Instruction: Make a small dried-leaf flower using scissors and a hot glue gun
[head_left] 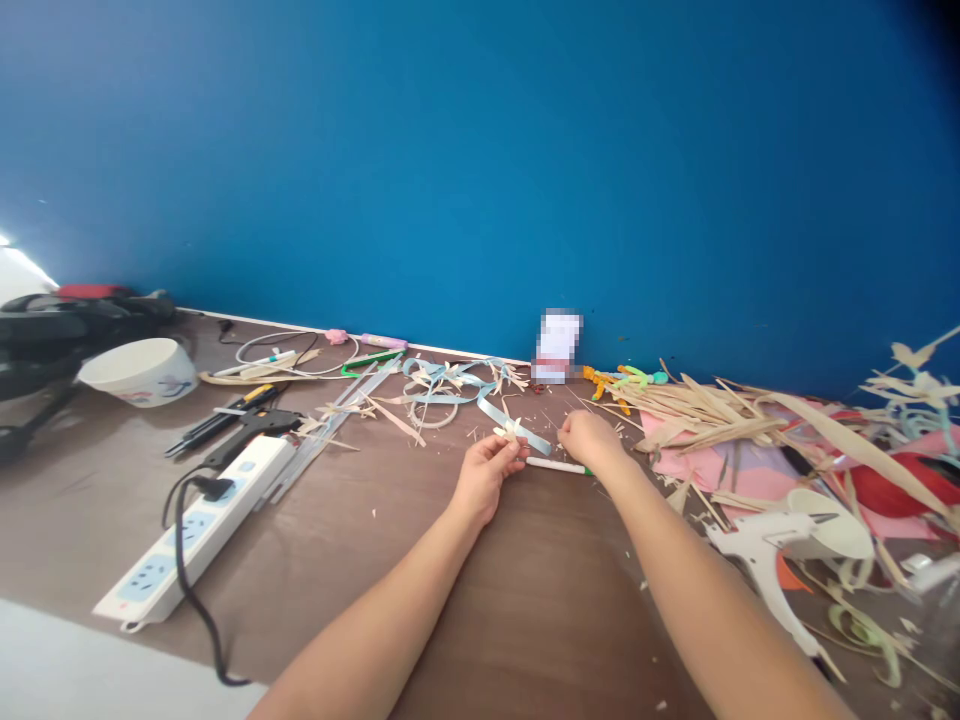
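Observation:
Both my arms reach out over a brown table [390, 560]. My left hand [486, 472] is closed in a pinch on a small pale folded leaf piece [510, 431]. My right hand [592, 438] lies knuckles up just to the right of it, fingers curled; what it holds, if anything, is hidden. A light blue strip [517, 425] lies between the hands, running up to a tangle of blue ribbon [442, 385]. A white marker with a green cap [559, 466] lies just under my right hand.
A white power strip [199, 525] with a black cable lies at the left, beside a black glue gun [251, 430], pliers and a white bowl [139, 370]. Dried leaf strips [720, 410], pink paper and a white glue gun [772, 560] crowd the right. A blue wall stands behind.

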